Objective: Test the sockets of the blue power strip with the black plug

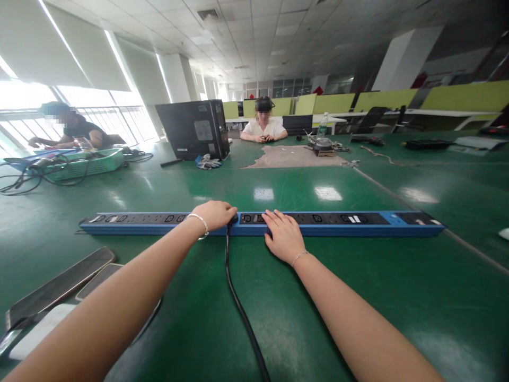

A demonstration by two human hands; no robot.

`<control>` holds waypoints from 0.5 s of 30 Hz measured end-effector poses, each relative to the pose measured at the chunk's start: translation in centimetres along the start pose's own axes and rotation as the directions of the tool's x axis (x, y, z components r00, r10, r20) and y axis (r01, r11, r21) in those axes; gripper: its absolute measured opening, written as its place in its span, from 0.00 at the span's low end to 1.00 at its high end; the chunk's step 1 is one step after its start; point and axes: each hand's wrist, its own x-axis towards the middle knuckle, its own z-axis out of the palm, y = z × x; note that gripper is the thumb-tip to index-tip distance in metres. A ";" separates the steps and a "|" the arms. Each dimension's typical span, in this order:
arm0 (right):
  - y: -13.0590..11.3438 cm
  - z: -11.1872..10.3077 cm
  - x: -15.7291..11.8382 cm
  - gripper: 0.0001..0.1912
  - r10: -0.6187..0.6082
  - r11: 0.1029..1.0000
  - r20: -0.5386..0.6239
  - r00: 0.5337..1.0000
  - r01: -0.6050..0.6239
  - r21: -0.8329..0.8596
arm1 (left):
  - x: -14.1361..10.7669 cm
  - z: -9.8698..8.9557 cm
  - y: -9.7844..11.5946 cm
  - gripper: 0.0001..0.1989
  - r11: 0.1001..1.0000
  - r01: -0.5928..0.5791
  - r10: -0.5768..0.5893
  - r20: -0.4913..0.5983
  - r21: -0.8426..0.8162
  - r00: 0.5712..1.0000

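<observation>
A long blue power strip (350, 230) with black outlets lies across the green table in front of me. My left hand (213, 215) is closed around the black plug (234, 218) of a power cord (237, 300) at the middle of the strip. My fingers partly cover that plug, so how deep it sits in the outlet cannot be told. From there the cord runs down toward the near edge of the view. Just right of the plug, my right hand (285, 234) rests on the strip with its fingers stretched over the top, holding nothing.
Two phones (59, 284) and a white object (42, 331) lie near my left forearm. Farther back are a black computer case (191, 130), gloves (208, 162), a green basket (97, 163) with cables, and a bottle (322, 126). Two people sit beyond, one opposite, one at left.
</observation>
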 end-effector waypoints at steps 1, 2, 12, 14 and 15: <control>0.0 0.0 0.0 0.26 0.000 1.000 -0.001 1.000 0.000 0.005 | 0.1 0.0 0.7 0.23 0.999 0.031 -0.031 0.002 0.010 1.000; 0.0 0.0 0.0 0.26 -0.002 1.000 -0.002 1.000 0.002 0.009 | 0.1 0.2 1.4 0.23 0.998 0.058 -0.058 -0.014 0.027 0.998; 0.0 0.0 0.1 0.26 -0.002 1.000 -0.009 1.000 0.002 0.026 | 0.4 1.9 2.7 0.16 0.977 0.210 -0.204 -0.120 0.036 0.972; 0.1 0.0 0.0 0.25 -0.011 1.000 -0.012 1.000 0.012 0.027 | 0.6 1.9 2.6 0.15 0.979 0.204 -0.202 -0.094 0.009 0.975; 0.1 0.0 0.0 0.25 -0.014 1.000 -0.015 1.000 0.015 0.027 | 0.6 1.8 2.5 0.15 0.981 0.193 -0.193 -0.081 -0.002 0.978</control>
